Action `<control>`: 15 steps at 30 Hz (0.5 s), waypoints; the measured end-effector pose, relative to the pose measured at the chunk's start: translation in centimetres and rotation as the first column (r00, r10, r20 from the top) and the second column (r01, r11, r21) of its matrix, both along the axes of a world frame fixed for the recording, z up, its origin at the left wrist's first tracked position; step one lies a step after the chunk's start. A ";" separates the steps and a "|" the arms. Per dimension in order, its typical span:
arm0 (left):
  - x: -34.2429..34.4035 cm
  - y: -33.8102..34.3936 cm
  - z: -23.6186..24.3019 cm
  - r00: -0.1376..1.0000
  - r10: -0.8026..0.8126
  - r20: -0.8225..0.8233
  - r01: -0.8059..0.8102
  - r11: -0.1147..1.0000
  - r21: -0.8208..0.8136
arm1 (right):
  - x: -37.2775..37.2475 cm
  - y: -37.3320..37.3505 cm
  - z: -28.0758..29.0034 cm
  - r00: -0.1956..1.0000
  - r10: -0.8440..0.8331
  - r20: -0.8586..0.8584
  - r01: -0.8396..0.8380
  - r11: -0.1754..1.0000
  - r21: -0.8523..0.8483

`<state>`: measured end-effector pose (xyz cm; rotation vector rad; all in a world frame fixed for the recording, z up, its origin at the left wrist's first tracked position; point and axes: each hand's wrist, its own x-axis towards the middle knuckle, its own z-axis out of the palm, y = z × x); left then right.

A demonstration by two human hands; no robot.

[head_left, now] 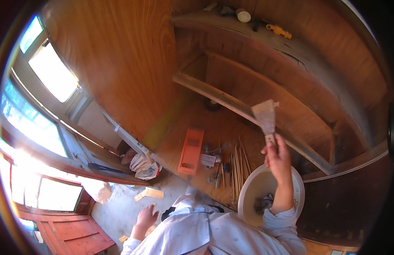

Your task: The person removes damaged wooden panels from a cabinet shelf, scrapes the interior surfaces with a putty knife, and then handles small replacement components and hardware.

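Note:
My right hand point(277, 157) is closed around the short wooden handle of a putty knife point(264, 115). Its flared, pale blade points up and away from me, in front of the lower shelf board point(222, 98); whether it touches the wood I cannot tell. Below my right forearm stands a cream-coloured bucket point(244, 191) with something dark and crumpled inside. Low at my left side, my left hand point(147, 217) hangs with loosely bent fingers apart and nothing in it. Pieces of pale wood point(153, 193) lie on the floor beyond it.
An orange-red plastic tray point(191, 148), a small white basket point(208, 160) and several thin sticks point(239, 170) lie on the brown cabinet base. The dusty upper shelf point(248, 29) holds a yellow fitting point(279, 31). A tall wooden panel point(112, 55) rises at left; plastic bags point(144, 165) sit below.

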<state>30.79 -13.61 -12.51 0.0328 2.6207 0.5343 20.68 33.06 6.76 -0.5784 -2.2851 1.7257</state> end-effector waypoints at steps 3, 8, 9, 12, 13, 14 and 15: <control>-8.6 3.6 2.4 0.930 -0.205 -0.306 0.249 0.962 0.112 | -3.4 -4.9 1.6 0.994 0.102 -0.043 -0.093 0.980 0.176; -16.7 8.9 8.1 0.811 -0.287 -0.510 0.465 0.846 0.262 | -8.9 -7.0 3.1 0.996 -0.037 0.078 0.006 0.933 0.361; -17.6 9.6 8.2 0.785 -0.287 -0.549 0.500 0.818 0.286 | -9.7 -6.9 2.8 0.995 -0.070 0.071 0.025 0.861 0.508; -19.3 11.8 7.5 0.766 -0.301 -0.568 0.557 0.752 0.353 | -10.6 -8.3 0.6 0.998 -0.060 -0.002 0.050 0.810 0.585; -19.9 12.6 7.1 0.748 -0.274 -0.605 0.584 0.704 0.404 | -10.6 -9.0 0.5 0.998 -0.053 -0.044 0.069 0.821 0.567; -20.3 13.4 6.8 0.732 -0.244 -0.637 0.611 0.649 0.454 | -10.1 -8.8 0.6 0.995 -0.089 -0.035 0.093 0.817 0.569; -20.6 14.2 6.9 0.748 -0.258 -0.611 0.610 0.630 0.480 | -9.6 -8.7 1.0 0.989 -0.144 0.032 0.116 0.893 0.435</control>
